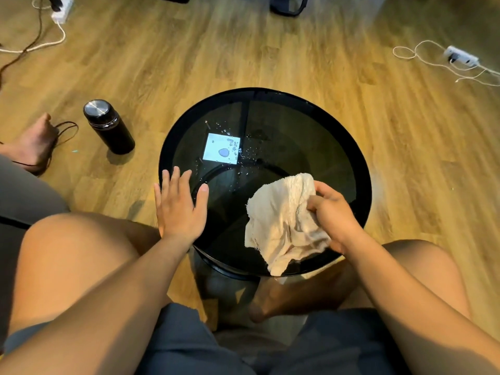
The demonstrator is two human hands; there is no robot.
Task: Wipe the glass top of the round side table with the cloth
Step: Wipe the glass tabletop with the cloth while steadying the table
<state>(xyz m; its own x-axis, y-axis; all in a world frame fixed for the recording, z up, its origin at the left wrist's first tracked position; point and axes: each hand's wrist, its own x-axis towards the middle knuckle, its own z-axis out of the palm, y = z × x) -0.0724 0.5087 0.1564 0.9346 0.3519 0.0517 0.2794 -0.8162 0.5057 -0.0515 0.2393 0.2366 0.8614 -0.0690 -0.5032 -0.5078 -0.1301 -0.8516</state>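
The round side table (311, 123) has a dark glass top in a black rim and stands between my knees. Water drops and a small puddle (223, 152) lie near its centre, where a bright square reflection shows. My right hand (331, 216) grips a crumpled cream cloth (278, 220) over the near right part of the glass; one corner hangs past the near rim. My left hand (180, 205) rests flat on the left rim, fingers straight and spread.
A black flask with a steel lid (108, 125) stands on the wooden floor left of the table. Another person's bare foot (33, 143) and a thin cable lie at far left. Power strips with cords lie at top left (62, 9) and at right (460, 56).
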